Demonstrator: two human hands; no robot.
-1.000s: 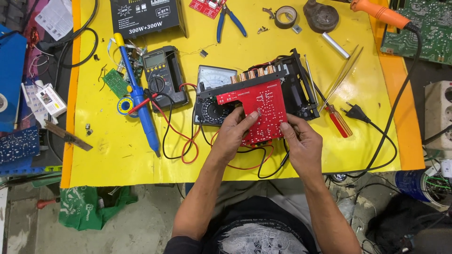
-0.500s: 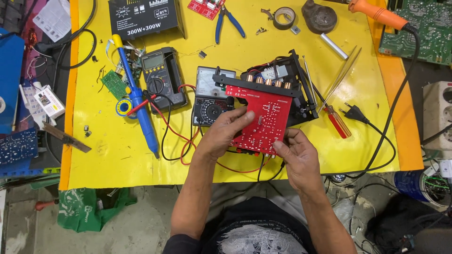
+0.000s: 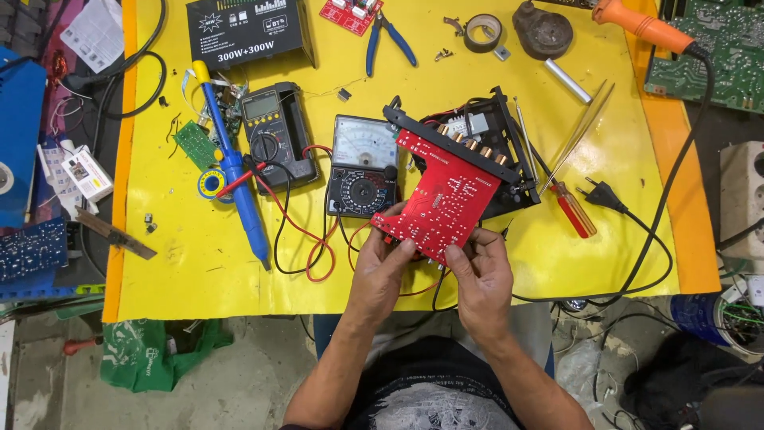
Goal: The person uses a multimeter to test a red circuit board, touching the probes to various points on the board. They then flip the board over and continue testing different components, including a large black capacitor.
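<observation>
Head view, hands (image 3: 434,267) holding flat red circuit board (image 3: 446,203)

Yellow-topped workbench (image 3: 621,239) with orange edges; grey concrete floor (image 3: 239,390) beneath; even light

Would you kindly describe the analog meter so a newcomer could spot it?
On the yellow table, look just left of the red circuit board held by both hands. The analog meter lies there; unlike the digital multimeter beside it, it has a pale needle scale above a round dial.

Yellow workbench (image 3: 191,271), w/ 2 multimeters (image 3: 274,131), blue soldering iron (image 3: 239,183), pliers (image 3: 387,40), tape roll (image 3: 483,33), screwdriver (image 3: 571,207)
</observation>
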